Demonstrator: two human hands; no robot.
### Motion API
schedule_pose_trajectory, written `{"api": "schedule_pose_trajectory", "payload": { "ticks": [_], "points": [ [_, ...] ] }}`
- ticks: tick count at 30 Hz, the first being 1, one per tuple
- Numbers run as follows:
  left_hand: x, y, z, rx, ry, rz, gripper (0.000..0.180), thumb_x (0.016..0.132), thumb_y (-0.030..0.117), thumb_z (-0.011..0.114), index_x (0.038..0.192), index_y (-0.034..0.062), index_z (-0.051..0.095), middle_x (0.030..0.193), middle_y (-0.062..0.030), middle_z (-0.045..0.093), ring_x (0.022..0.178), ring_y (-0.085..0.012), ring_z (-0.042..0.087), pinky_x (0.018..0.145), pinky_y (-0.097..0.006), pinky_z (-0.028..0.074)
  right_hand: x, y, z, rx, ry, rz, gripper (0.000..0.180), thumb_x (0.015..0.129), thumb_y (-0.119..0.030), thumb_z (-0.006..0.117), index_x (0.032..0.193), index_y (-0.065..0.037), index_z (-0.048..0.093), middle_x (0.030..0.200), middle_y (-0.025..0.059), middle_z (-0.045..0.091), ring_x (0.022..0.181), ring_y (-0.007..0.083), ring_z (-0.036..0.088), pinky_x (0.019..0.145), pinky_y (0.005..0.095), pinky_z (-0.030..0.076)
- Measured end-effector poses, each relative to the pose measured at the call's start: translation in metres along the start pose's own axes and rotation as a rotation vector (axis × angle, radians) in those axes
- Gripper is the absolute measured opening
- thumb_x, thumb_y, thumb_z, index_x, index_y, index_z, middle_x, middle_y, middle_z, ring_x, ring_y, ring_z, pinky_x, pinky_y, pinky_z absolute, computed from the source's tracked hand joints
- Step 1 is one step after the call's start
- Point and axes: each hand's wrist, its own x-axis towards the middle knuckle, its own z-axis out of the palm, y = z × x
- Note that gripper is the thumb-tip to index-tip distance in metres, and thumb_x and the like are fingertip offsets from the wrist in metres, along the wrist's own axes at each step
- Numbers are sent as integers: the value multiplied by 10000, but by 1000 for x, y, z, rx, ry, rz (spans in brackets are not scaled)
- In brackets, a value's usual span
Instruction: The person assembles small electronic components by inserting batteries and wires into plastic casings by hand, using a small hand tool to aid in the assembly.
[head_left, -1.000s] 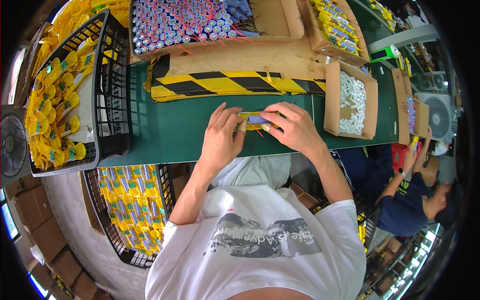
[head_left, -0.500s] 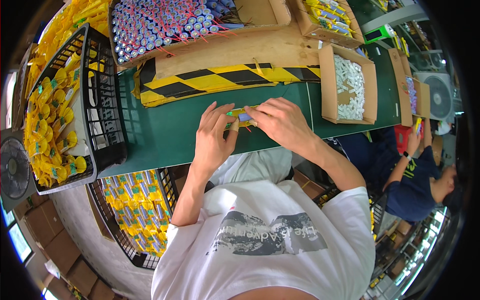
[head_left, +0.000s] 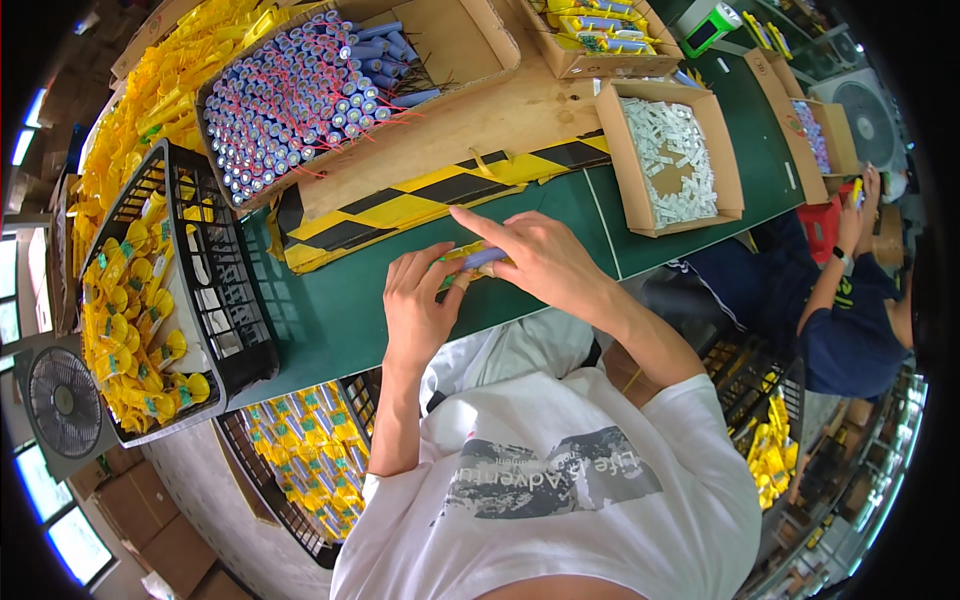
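Note:
Above the front edge of the green table, a purple battery cell (head_left: 484, 258) lies lengthwise against a yellow strip with a bit of green at its left end. My left hand (head_left: 418, 290) pinches this left end, its thumb bent underneath and its fingers curled over the top. At the right end my right hand (head_left: 548, 258) grips the cell with the thumb below, while its index finger stretches out to the left above the cell. The right hand partly covers the cell's right end. Black and yellow striped tape (head_left: 400, 205) runs just beyond both hands.
Purple cells with red wires fill a cardboard box (head_left: 478, 48) at the back. Small white pieces lie in another box (head_left: 730, 160) on the right. A black crate (head_left: 243, 335) of yellow parts stands left; another crate (head_left: 240, 445) sits below the table. A co-worker (head_left: 855, 310) works at right.
The view has turned and shifted. My right index finger has lifted off the cell and now points left. The cell tilts up more toward its right end; both hands stay on it.

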Motion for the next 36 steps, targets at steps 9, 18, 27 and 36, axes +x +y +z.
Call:
{"api": "schedule_pose_trajectory", "payload": {
  "ticks": [9, 18, 27, 36],
  "points": [
    [7, 13, 5, 24, -30, -6, 179, 879, 69, 811, 1040, 29, 744, 1189, -122, 750, 1063, -343, 690, 960, -445, 519, -85, 35, -22, 292, 571, 269, 270, 858, -30, 848, 1122, -45, 792, 976, 109, 798, 845, 266, 753, 740, 355, 589],
    [-1, 13, -5, 94, -69, -42, 241, 864, 43, 814, 1091, 27, 736, 1219, -127, 739, 1091, -383, 670, 965, -470, 530, -123, 89, -126, 242, 643, 728, 262, 917, -69, 772, 1176, -35, 798, 1024, 144, 813, 870, 235, 781, 765, 344, 604],
    [0, 14, 3, 93, -41, -33, 230, 869, 8, 788, 1088, 23, 720, 1212, -130, 736, 1098, -389, 667, 986, -475, 515, -94, 141, -129, -120, -34, 707, 238, 818, -66, 775, 1051, -81, 819, 964, 169, 791, 915, 363, 755, 801, 455, 583],
    [-1, 14, 1, 89, -44, -39, 237, 895, 48, 779, 1123, 31, 716, 1214, -133, 729, 1084, -381, 665, 983, -470, 510, -93, 134, -115, -132, 295, 541, 227, 857, -48, 758, 1077, -83, 797, 974, 118, 803, 903, 344, 754, 794, 450, 588]
  ]
}}
